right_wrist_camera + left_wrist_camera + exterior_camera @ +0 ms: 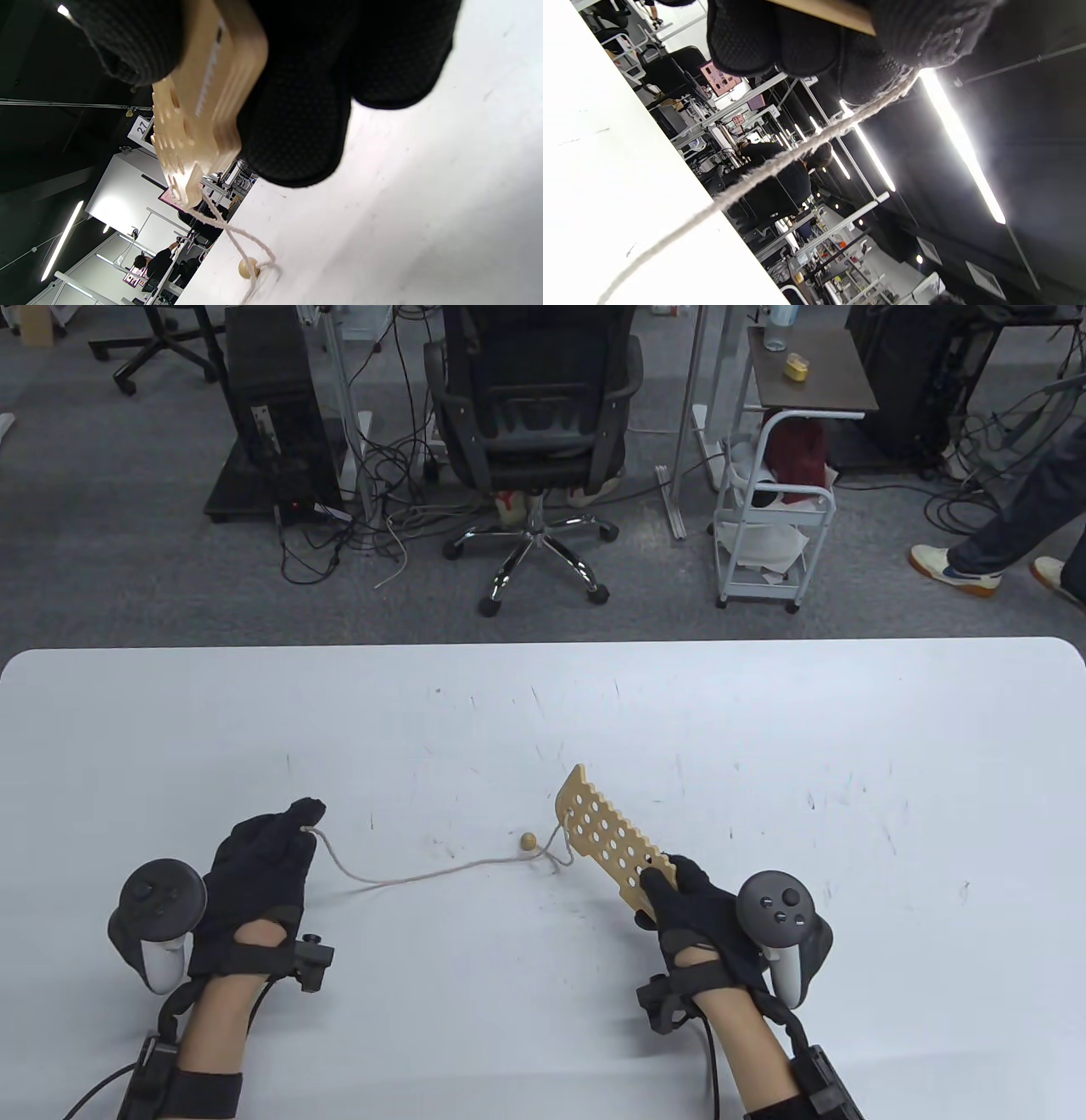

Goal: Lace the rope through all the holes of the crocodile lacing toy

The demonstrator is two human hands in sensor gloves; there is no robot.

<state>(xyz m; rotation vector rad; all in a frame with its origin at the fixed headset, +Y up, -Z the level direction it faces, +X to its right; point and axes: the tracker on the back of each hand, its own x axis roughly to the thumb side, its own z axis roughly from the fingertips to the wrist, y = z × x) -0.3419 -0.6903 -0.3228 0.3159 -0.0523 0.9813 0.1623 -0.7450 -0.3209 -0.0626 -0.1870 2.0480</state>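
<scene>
Two hands are at work over the near half of the white table, and most of the tabletop lies bare around them: wide room to the far edge, to the left edge beyond my left hand, and to the right edge beyond my right. My right hand grips the near end of the crocodile lacing toy, thumb on top and fingers curled underneath; in the right wrist view the wooden end sits clamped between my glove fingers, lifted off the table there. Its long axis runs on a diagonal, from my right hand up and to the left, so the far rounded end points away from me and toward the table's middle, with the notched edge facing right and the rows of holes facing up. My left hand sits well apart from the toy, on the left, fingertips pinched together on the rope; the left wrist view shows the rope leaving my closed fingers and running down to the table. From that pinch the rope sags across the open surface to the right, loops just beside the toy's left edge, and rises to a hole near its far end. One small wooden bead rests on the table by that loop, between my hands and nearer the toy.
</scene>
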